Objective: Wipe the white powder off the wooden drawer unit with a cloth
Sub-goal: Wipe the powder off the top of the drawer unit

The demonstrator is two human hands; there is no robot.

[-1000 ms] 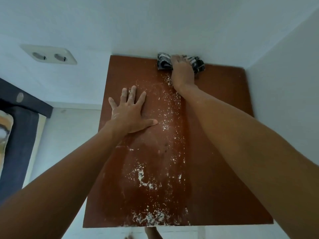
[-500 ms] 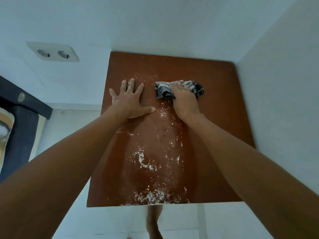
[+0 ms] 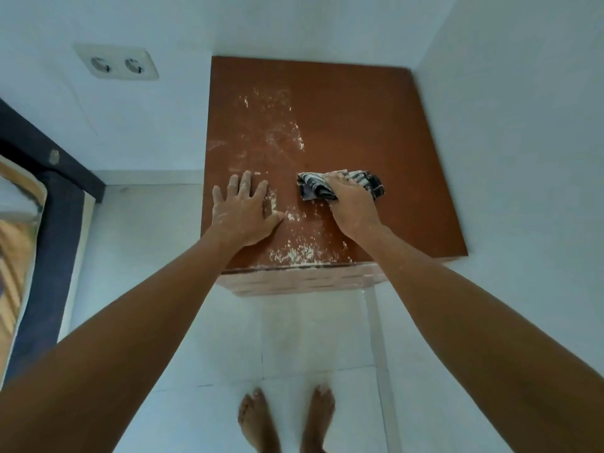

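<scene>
right hand (image 3: pixel 354 210) clamped on cloth (image 3: pixel 313 188) mid drawer unit (image 3: pixel 376 132); left hand (image 3: pixel 243 212) flat, fingers apart. risks pushing powder (image 3: pixel 299 251) off its front edge onto floor.

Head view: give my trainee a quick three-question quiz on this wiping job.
1. True or false: the left hand lies flat with spread fingers on the drawer unit.
2. What does the right hand grip? A) a sponge B) a striped cloth C) a brush
3. Fill in: the thickest white powder lies near the top's ____ edge.

Key: 1 true; 2 B; 3 front (the edge nearest the person).
</scene>
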